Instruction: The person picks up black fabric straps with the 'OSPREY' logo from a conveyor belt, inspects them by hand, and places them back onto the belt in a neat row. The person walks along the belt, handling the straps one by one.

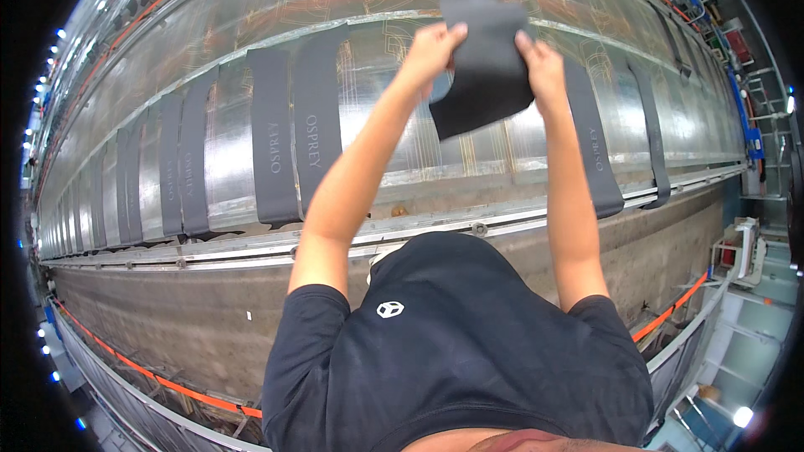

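Note:
A dark grey sheet of flexible material [487, 56] hangs between my two hands above a long glossy table [402, 132]. My left hand [436, 53] pinches its left edge, thumb on top. Opposite, my right hand [541, 66] grips the right edge. The sheet's lower end droops towards me and shows a black face, while its far part extends beyond the top of the view. Similar printed grey strips lie across the table, a pair [273, 138] to the left and one [593, 138] to the right of my arms.
A metal rail [245, 242] runs along the table's near edge, with strip ends hanging over it. Behind me, beyond the concrete aisle floor [188, 301], stands another long table with an orange edge strip [169, 383]. Narrow dark strips [653, 132] lie farther right.

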Tool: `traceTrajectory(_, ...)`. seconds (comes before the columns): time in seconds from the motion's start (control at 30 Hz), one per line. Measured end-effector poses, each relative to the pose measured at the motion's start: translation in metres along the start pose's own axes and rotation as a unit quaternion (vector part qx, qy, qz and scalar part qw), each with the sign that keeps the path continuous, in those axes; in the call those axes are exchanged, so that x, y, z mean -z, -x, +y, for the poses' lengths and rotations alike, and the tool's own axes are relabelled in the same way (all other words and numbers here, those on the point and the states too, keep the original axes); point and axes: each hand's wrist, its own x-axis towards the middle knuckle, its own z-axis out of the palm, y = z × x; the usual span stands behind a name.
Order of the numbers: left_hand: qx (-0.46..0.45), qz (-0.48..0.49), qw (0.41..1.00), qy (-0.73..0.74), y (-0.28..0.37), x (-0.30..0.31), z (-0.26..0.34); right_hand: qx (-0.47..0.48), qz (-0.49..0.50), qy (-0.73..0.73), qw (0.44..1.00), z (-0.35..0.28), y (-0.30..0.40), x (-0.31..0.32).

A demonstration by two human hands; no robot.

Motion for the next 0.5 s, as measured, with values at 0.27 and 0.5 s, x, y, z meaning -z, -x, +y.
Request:
traceTrajectory(0.27, 0.245, 0.004, 0.969, 0.012, 0.145, 0.009, -0.198, -0.195, -0.068, 0.084, 0.975, 0.149, 0.173, 0.010)
traceTrajectory(0.5, 0.357, 0.015, 0.932, 0.069, 0.230, -0.020, -0.215, -0.301, -0.022, -0.060, 0.951, 0.199, 0.274, 0.027)
